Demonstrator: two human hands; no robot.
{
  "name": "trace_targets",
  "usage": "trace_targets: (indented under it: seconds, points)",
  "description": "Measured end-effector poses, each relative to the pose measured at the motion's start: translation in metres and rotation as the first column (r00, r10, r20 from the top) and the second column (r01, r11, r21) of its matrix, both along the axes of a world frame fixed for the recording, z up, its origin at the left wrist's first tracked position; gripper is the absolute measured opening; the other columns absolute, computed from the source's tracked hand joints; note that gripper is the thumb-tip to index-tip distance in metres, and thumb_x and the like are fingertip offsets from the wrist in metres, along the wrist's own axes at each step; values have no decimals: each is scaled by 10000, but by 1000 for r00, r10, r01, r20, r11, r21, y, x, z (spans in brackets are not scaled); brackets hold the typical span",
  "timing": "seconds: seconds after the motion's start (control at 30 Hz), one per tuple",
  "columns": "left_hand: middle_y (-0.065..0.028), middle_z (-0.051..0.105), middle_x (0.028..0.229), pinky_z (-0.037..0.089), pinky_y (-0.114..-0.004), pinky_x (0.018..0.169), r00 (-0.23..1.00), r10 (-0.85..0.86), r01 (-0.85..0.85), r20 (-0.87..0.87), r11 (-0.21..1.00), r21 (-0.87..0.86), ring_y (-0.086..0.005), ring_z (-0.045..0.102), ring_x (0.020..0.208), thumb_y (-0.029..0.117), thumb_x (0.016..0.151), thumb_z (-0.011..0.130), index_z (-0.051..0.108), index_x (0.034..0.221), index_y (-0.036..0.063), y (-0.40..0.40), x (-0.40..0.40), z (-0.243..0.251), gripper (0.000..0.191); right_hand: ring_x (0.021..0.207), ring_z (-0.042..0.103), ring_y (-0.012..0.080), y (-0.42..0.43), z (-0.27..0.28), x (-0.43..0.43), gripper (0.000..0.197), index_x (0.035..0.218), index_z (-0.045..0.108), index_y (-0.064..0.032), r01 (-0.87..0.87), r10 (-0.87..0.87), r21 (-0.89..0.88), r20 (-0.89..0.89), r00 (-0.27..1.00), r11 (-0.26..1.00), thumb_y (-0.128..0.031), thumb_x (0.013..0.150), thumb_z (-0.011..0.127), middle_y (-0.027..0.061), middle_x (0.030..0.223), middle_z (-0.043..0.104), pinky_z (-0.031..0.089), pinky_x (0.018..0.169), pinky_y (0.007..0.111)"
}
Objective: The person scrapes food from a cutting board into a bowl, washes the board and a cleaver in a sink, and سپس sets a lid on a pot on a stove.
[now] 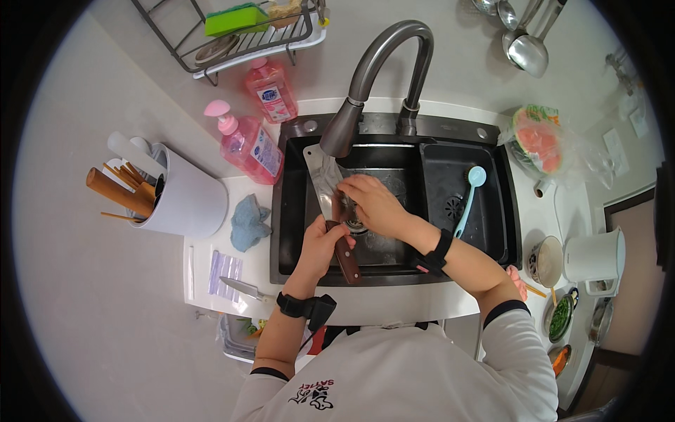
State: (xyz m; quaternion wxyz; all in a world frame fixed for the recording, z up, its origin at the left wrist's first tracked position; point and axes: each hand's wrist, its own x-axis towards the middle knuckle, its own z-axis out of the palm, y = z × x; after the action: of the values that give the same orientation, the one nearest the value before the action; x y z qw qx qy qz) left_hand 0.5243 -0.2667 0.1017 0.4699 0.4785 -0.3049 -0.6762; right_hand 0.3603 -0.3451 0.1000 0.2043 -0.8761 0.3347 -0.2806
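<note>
My left hand (pixel 316 250) grips a cleaver by its brown wooden handle (pixel 345 258) over the left basin of a black double sink (pixel 469 132). The cleaver's wide metal blade (pixel 319 176) points away from me, its far end just left of the faucet's spray head (pixel 340 129). My right hand (pixel 374 205) is close to the blade's right side, palm down and fingers bent; whether it touches the blade or holds anything cannot be told. Water seems to run down beside the blade. A light blue dish brush (pixel 468 203) lies in the right basin.
Left of the sink are a blue cloth (pixel 249 222), pink pump bottles (pixel 250 147), a small knife (pixel 242 287) and a white utensil holder (pixel 192 190). At right are wrapped watermelon (pixel 538 140), a bowl (pixel 547 261), a white pitcher (pixel 593 258) and a dish of chopped greens (pixel 560 317).
</note>
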Motion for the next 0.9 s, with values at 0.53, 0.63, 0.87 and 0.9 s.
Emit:
trace_targets:
  seconds: [0.53, 0.63, 0.87, 0.9]
  points:
    - [-69, 588, 741, 520, -282, 570, 996, -86, 85, 3, 995, 45, -163, 622, 627, 51, 837, 566, 507, 910, 16, 12, -4, 6, 100, 1144, 456, 361, -34, -9, 2, 452, 1161, 534, 25, 49, -49, 15, 19, 999, 999, 74, 714, 497, 197, 1198, 505, 374, 997, 411]
    - [-71, 589, 740, 518, -282, 567, 987, -153, 150, 50, 987, 56, -165, 621, 621, 51, 837, 567, 506, 903, 10, 14, -5, 10, 99, 1128, 471, 355, -55, -9, 3, 409, 1160, 539, 27, 122, -118, -67, 61, 991, 990, 18, 751, 513, 181, 1196, 517, 381, 983, 419]
    - [-72, 594, 757, 513, -281, 567, 995, -87, 85, 39, 996, 36, -166, 615, 629, 85, 844, 580, 510, 899, 12, 8, 2, 2, 114, 1147, 453, 366, -28, -11, 2, 453, 1187, 520, 29, 47, -46, -38, 28, 999, 998, 46, 735, 507, 189, 1220, 496, 375, 993, 412]
    - [-73, 594, 756, 511, -281, 574, 998, -62, 61, 11, 998, 17, -166, 613, 628, 82, 843, 577, 515, 910, 9, 5, 2, 1, 116, 1157, 446, 368, -19, -9, -1, 491, 1211, 506, 25, 12, -12, -5, 11, 1000, 1000, 73, 722, 496, 194, 1227, 484, 375, 999, 406]
